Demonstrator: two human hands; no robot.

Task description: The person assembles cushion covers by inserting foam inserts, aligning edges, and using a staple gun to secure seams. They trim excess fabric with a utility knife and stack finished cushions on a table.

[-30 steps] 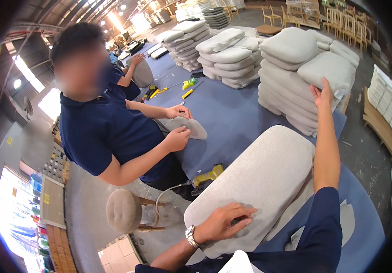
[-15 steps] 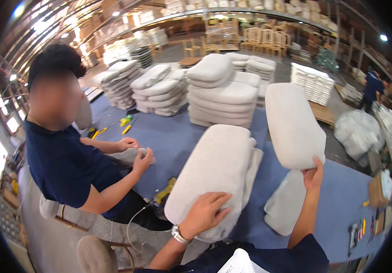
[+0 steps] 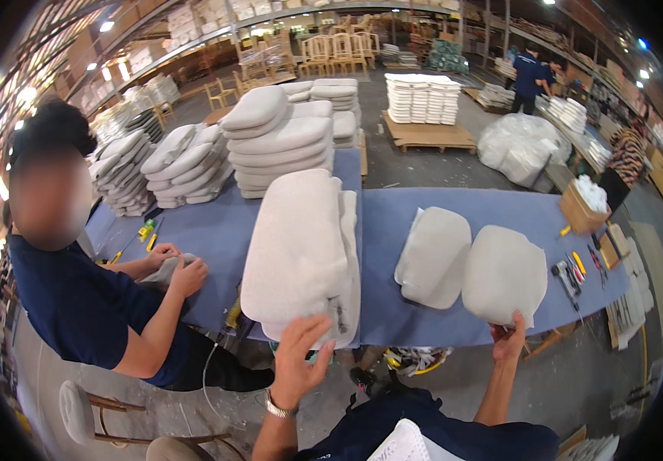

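My right hand (image 3: 510,338) grips the near edge of a light grey upholstered chair pad (image 3: 504,273), held at the right part of the blue-covered table (image 3: 385,326). Beside it on the table lies a similar grey pad (image 3: 437,257). My left hand (image 3: 300,355), with a metal watch on the wrist, is open with fingers apart at the near end of a pile of larger grey cushions (image 3: 293,246). Whether its fingertips touch the pile I cannot tell. The top cushion has a dark gap or mark near that end.
On the left a co-worker (image 3: 93,307) holds a small grey piece. Tall cushion stacks (image 3: 281,146) stand along the far side. A yellow air tool (image 3: 233,315) with a hose hangs at the table edge. Hand tools (image 3: 568,280) and a cardboard box (image 3: 583,206) are at the right.
My right hand has lowered the raised pad to the right, down beside the other one. My left hand has drawn back from the cushion top to its near end. The view has swung right.
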